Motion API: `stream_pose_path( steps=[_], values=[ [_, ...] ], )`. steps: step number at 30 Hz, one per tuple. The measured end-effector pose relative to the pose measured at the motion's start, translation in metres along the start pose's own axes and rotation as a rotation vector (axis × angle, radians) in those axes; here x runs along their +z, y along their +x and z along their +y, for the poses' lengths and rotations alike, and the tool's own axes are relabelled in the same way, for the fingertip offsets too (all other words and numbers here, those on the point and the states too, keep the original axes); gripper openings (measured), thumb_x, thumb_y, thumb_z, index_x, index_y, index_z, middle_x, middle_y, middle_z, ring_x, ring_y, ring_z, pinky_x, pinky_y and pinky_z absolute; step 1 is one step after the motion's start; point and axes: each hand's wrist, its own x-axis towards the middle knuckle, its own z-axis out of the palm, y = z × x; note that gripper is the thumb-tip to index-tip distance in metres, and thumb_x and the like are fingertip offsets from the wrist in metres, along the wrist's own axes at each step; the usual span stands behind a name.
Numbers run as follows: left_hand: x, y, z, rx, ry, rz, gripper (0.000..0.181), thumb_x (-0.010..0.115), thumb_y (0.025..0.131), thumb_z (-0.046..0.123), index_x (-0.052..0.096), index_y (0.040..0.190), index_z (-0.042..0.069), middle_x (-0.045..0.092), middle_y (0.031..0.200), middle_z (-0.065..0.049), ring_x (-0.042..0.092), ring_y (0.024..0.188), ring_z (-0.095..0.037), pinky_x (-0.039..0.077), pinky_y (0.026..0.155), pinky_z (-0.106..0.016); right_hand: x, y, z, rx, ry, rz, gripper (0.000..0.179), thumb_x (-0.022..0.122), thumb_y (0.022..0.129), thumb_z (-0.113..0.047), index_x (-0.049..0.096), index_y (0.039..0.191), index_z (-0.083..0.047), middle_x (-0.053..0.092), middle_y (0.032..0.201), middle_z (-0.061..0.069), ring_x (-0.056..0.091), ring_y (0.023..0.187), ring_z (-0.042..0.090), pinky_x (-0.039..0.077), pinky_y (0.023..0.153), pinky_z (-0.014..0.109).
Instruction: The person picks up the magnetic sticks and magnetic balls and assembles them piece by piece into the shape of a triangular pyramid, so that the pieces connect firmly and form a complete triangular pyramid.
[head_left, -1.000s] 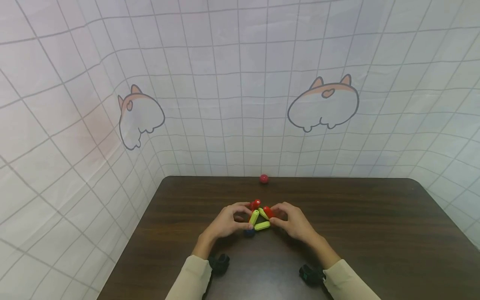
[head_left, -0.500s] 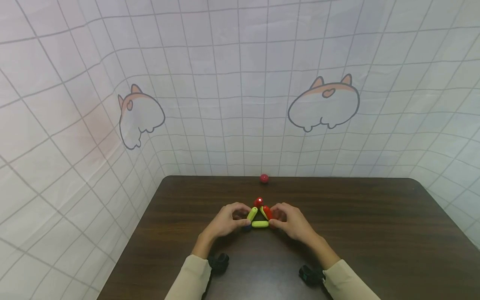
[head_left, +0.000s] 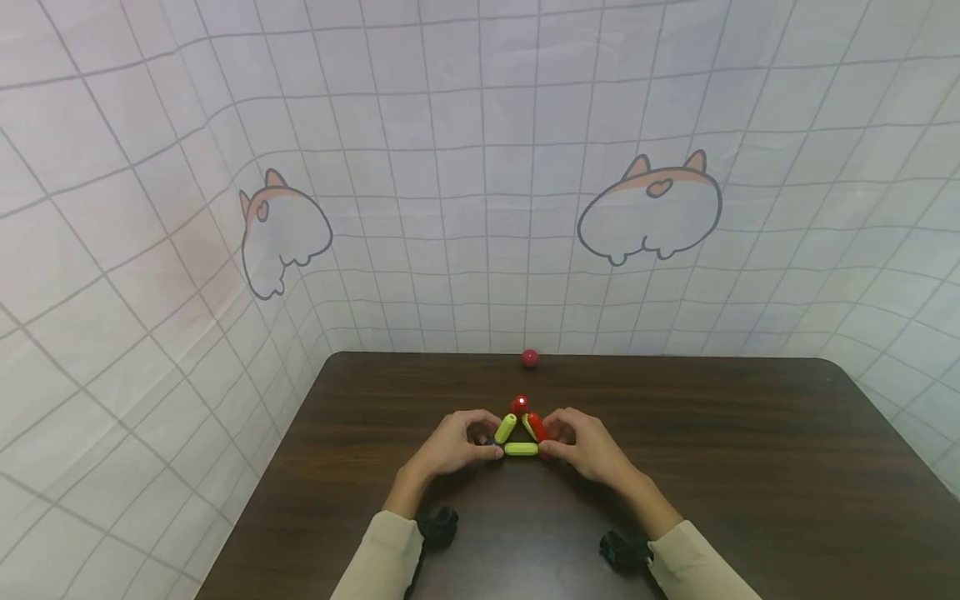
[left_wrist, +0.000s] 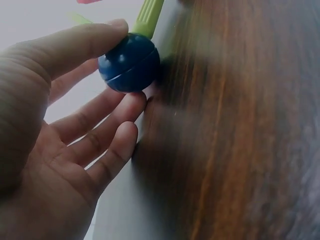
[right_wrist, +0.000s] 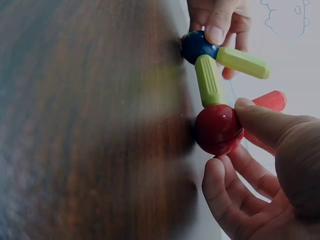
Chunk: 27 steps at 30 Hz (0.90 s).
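Observation:
In the left wrist view, a glossy blue ball (left_wrist: 132, 62) is pinched between the thumb and fingers of my left hand (head_left: 453, 442). My right hand (head_left: 581, 442) pinches a red ball (right_wrist: 217, 127). A yellow-green rod (head_left: 521, 449) joins these balls along the front. Another yellow-green rod (head_left: 506, 428) slants upward from the blue ball, its far end free. From the red ball a red rod (head_left: 537, 426) also slants up, partly covering a third yellow-green rod (head_left: 527, 422). At the back, between both hands, sits another red piece with a ball-like end (head_left: 520, 406).
A separate red ball (head_left: 529, 358) lies at the far edge of the dark wooden table (head_left: 705, 433). Behind it hangs a white grid-patterned curtain (head_left: 450, 208). Black wrist devices (head_left: 438, 527) sit under both forearms.
The joined pieces have turned and shifted slightly away, leaving the front rod level across. The back red piece has moved a little right. Over the last half second hardly anything differs.

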Motion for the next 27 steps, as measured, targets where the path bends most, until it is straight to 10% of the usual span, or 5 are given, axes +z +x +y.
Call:
stream_pose_path(
  steps=[27],
  values=[
    [-0.005,-0.011,-0.006,-0.049,0.008,0.056,0.046,0.08,0.09,0.025,0.066,0.133,0.022,0.068,0.122,-0.001,0.059,0.089,-0.016,0.048,0.063,-0.028,-0.051,0.028,0.029,0.082,0.24,-0.056,0.037,0.072,0.097,-0.018,0.062,0.127,0.001,0.068,0.104,0.014,0.066,0.089,0.028,0.059,0.071,0.04]
  ],
)
